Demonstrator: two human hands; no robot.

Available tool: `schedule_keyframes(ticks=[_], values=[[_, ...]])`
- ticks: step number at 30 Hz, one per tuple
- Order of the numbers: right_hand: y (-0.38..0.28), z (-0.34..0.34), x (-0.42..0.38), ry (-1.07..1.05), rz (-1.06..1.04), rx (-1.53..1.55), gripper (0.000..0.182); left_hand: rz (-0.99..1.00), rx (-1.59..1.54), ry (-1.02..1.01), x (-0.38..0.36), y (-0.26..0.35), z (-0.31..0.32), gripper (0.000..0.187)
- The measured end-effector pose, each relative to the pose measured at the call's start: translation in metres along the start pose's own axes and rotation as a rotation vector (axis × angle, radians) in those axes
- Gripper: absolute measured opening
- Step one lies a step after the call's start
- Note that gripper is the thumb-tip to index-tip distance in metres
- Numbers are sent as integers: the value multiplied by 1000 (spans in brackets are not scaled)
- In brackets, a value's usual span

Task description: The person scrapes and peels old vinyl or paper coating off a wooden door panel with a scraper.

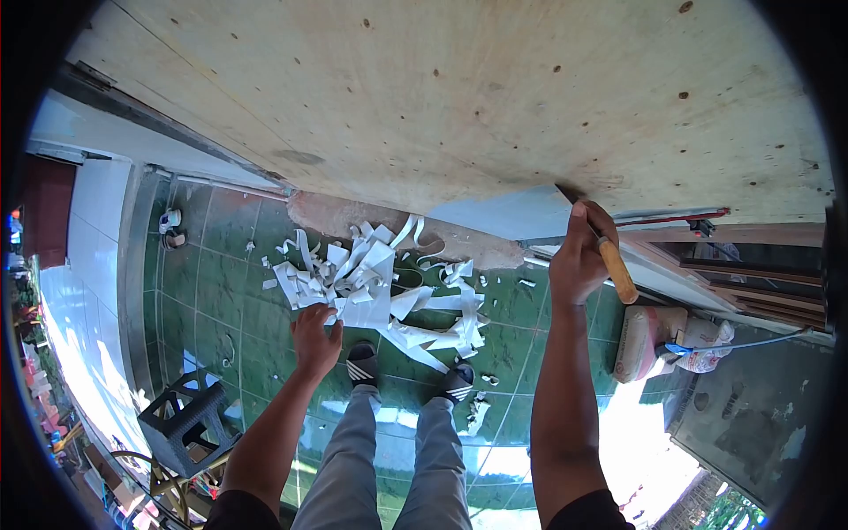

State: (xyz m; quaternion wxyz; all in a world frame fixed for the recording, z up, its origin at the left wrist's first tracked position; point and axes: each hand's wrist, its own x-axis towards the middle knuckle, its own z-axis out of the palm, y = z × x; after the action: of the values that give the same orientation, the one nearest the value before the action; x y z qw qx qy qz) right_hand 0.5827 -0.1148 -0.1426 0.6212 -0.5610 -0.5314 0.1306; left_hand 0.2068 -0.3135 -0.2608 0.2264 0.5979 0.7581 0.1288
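Observation:
My right hand (580,256) is wrapped round a putty knife (618,270) with a wooden handle. Its dark blade points up to the lower edge of a large plywood panel (495,97) dotted with small dark knots. Down at the left, my left hand (316,340) hangs with loosely bent fingers apart and nothing gripped in them. In this view it overlaps the near side of a heap of white peeled strips (367,274) lying on the green tiled floor (212,296). A pale wall patch (495,212) shows just under the panel.
My feet in striped slippers (362,364) stand by the strips. At the left is a black plastic stool (187,422). Filled sacks (649,343) lean at the right, near a blue-handled tool (678,349) and a grey slab (751,415). A red cable (671,217) runs below the panel.

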Motion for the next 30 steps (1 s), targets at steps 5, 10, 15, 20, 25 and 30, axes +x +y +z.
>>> schedule_keyframes(ticks=[5,10,15,20,25,30], values=[[-5,-5,7,-29,-2,-6,18,67,-79,-6,20,32,11,25],[-2,0,6,1,-19,-15,13,145,-254,-4,47,98,18,24],[-4,-1,4,7,22,-1,11,311,-463,46,92,193,25,23],[-12,-29,-16,66,62,113,11,184,-848,-57,128,295,16,33],[-1,-71,-69,152,208,45,13,48,-1060,-107,144,348,5,42],[6,-97,-129,115,357,-45,12,-110,-1217,-88,144,361,11,33]])
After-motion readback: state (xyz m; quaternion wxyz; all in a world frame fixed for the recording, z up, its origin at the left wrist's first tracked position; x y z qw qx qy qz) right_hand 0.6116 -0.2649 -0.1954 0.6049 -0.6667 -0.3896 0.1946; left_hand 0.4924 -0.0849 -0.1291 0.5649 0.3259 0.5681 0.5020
